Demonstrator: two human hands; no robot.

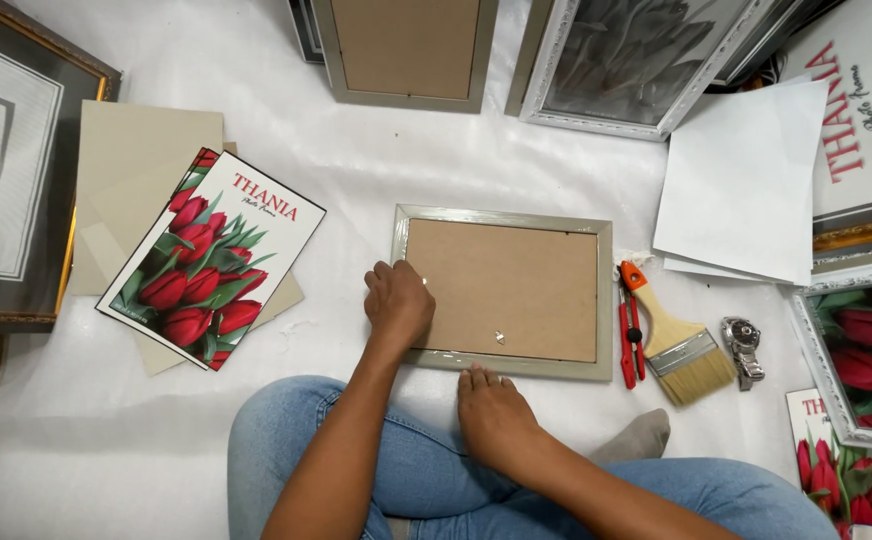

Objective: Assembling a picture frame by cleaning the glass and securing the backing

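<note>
Head view: 2 hands (446, 360) on 1 frame (503, 290)

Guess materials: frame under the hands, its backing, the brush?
Frame: grey-green moulding with glossy highlights, likely plastic or lacquered wood. Backing board: matte brown, looks like hardboard or fibreboard. Paintbrush: pale wooden handle, shiny metal ferrule, tan bristles.

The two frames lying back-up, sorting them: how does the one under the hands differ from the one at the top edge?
The near frame lies whole in view, landscape, with the left hand and right hand on its border. The far frame is cut off by the picture edge and untouched. Both show brown backing boards in pale grey-green borders.
</note>
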